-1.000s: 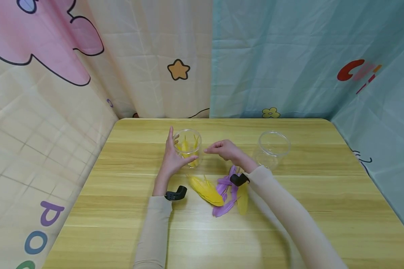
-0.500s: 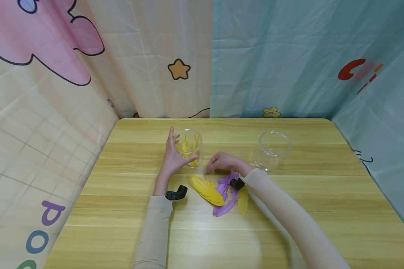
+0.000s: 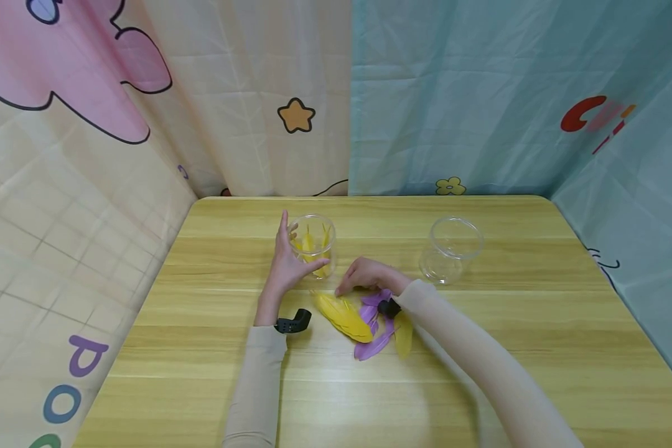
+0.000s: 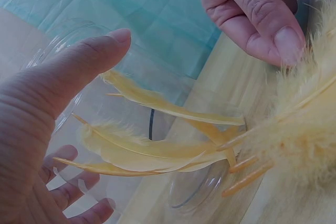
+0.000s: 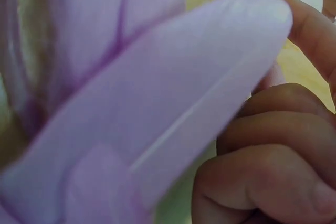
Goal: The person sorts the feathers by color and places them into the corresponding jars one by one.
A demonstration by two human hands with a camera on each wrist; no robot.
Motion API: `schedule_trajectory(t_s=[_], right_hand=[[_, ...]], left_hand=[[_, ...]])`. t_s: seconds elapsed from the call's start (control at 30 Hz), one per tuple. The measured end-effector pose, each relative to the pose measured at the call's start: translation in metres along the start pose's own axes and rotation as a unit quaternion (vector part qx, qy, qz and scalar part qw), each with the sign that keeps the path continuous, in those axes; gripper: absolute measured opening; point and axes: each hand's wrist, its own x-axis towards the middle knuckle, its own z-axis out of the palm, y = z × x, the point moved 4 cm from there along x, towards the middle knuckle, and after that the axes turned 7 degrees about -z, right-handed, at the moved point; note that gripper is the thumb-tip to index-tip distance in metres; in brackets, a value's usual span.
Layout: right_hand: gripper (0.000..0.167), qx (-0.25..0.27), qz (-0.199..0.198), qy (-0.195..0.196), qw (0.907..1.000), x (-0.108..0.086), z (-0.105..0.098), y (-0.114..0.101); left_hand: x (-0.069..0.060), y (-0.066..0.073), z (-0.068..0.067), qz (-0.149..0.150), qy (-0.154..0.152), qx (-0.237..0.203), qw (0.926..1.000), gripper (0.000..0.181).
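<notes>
My left hand (image 3: 289, 258) is wrapped round a clear cup (image 3: 312, 219), thumb on the near side and fingers on the far side. Several yellow feathers (image 4: 142, 153) stand inside the cup. Close to it, my right hand (image 3: 366, 275) pinches with thumb and forefinger at the fluffy quill end of a yellow feather in a pile of yellow feathers (image 3: 344, 318). Its other fingers (image 5: 262, 166) are curled in. Purple feathers (image 3: 374, 348) lie beside the pile, partly under the right wrist, and fill much of the right wrist view.
A second clear cup (image 3: 453, 254) stands at the back right of the wooden table (image 3: 213, 386). One more yellow feather (image 3: 403, 336) lies right of the purple ones. Printed curtains (image 3: 459, 93) hang behind and at both sides.
My right hand has come down and toward me from beside the cup to the yellow feather pile. The left hand and both cups have stayed in place.
</notes>
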Motion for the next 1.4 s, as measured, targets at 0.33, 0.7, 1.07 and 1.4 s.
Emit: schedule_trajectory(t_s=[0.33, 0.7, 1.07, 1.4], right_hand=[[0.017, -0.011, 0.011, 0.001, 0.9999, 0.002, 0.003, 0.0], [0.015, 0.01, -0.028, 0.04, 0.9988, -0.003, -0.012, 0.003], [0.018, -0.013, -0.085, 0.166, 0.9824, -0.019, -0.042, -0.013], [0.02, -0.061, -0.094, 0.234, 0.9658, -0.039, -0.066, -0.03]], left_hand=[[0.0, 0.0, 0.0, 0.001, -0.001, 0.001, 1.0, 0.132], [0.0, 0.0, 0.001, -0.002, -0.004, -0.006, 1.0, 0.131], [0.0, 0.0, 0.001, -0.006, -0.002, -0.003, 1.0, 0.132], [0.001, -0.001, 0.0, -0.002, -0.006, -0.008, 1.0, 0.132]])
